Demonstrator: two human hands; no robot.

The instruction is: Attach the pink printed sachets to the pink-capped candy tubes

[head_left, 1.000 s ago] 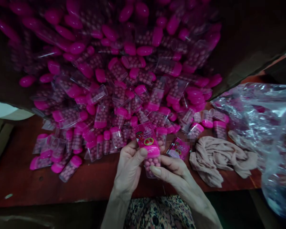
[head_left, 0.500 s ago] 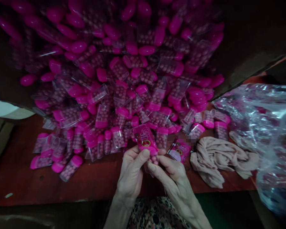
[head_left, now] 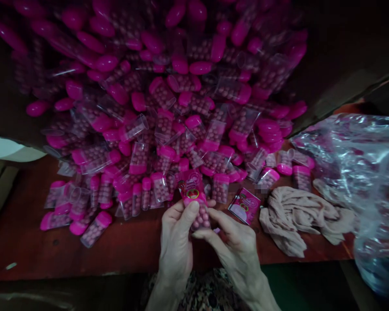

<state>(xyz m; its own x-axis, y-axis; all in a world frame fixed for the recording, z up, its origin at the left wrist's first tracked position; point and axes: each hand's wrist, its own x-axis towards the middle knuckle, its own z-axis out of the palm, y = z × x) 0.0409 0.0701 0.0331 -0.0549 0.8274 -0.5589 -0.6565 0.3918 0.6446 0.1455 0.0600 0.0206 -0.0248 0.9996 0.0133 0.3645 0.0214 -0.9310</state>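
Observation:
A small clear container of pink balls (head_left: 201, 217) is tilted between my hands, low over the front of the table. A pink printed sleeve (head_left: 191, 185) with a round green-edged emblem covers its upper end. My left hand (head_left: 178, 231) is closed around the container and sleeve, thumb pressed on the sleeve's lower edge. At the lower right, my right hand (head_left: 235, 235) pinches the container's bottom end between thumb and forefinger; its other fingers are partly hidden. A stack of similar pink printed sleeves (head_left: 244, 206) lies flat just beyond my right hand.
A big heap of clear containers with pink caps (head_left: 165, 116) spills from a dark box onto the red-brown table (head_left: 129, 246). To the right lie a crumpled beige cloth (head_left: 298, 216) and clear plastic wrap (head_left: 372, 172). Several filled containers (head_left: 95, 229) lie at the left.
My right hand has slid down to the container's lower end, so more of the pink balls show. My left hand and the sleeve have shifted slightly left.

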